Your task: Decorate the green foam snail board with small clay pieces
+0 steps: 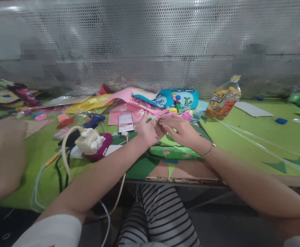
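Note:
My left hand [151, 130] is turned palm up above the table, its thumb raised and its fingers stretched to the right. Across it lies my right hand [179, 128], palm down, with straight fingers resting on the left palm and fingers. A small dark spot [159, 121] shows where the hands meet; whether it is a ring or a bit of material I cannot tell. Just below them sits a green puffy piece with pink patches [175, 152]. Behind the fingers are a yellow lump [172, 110] and a pink lump [187, 115].
A phone [126, 122] and a purple-based power strip with cables [98, 144] are left of my hands. A blue decorated case [178, 97] lies behind. An orange-labelled bottle [224, 97] stands right. Another person's arm [6, 157] reaches in at left. Perforated metal [139, 44] closes the back.

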A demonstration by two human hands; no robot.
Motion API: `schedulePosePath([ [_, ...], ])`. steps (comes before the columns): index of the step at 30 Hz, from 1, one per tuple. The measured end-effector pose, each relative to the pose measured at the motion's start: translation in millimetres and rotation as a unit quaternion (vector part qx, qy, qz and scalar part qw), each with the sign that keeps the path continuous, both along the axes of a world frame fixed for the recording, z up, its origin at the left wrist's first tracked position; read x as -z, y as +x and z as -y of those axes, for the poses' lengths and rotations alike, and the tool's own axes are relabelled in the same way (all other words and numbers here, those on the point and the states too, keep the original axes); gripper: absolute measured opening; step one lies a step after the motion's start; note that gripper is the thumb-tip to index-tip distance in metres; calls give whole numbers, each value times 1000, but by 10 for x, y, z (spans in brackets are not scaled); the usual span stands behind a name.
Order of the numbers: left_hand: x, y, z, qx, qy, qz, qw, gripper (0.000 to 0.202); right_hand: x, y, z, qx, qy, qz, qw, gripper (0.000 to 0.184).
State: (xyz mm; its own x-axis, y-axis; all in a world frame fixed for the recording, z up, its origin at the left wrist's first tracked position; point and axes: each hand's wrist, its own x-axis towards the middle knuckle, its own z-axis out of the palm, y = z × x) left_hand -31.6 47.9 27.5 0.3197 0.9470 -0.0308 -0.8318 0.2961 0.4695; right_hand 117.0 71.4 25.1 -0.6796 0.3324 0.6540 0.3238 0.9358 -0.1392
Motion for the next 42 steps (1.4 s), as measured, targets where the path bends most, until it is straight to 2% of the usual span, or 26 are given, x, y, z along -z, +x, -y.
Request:
schedulePosePath([
  [5,6,14,-1,12,-52,-22,998,53,10,2,-50,-40,34,25,998,30],
  [9,-1,28,5,28,-53,-38,998,48,48,-17,-40,-18,61,62,996,29],
  [18,16,14,3,21,-45,-39,998,52,147,-91,-65,-22,11,-25,999,25],
  [22,2,17,4,19,-48,-30,998,50,124,-69,-76,-26,8,-50,998,22],
  [28,-23,27,10,18,-44,-11,999,53,31,18,-73,8,-16,-53,998,21],
  [35,0,34,-11,30,-51,-58,997,46,29,38,-130,41,-39,-49,997,18],
  [42,20,44,-29,61,-44,-87,993,47,78,66,-253,41,-47,-85,994,24],
])
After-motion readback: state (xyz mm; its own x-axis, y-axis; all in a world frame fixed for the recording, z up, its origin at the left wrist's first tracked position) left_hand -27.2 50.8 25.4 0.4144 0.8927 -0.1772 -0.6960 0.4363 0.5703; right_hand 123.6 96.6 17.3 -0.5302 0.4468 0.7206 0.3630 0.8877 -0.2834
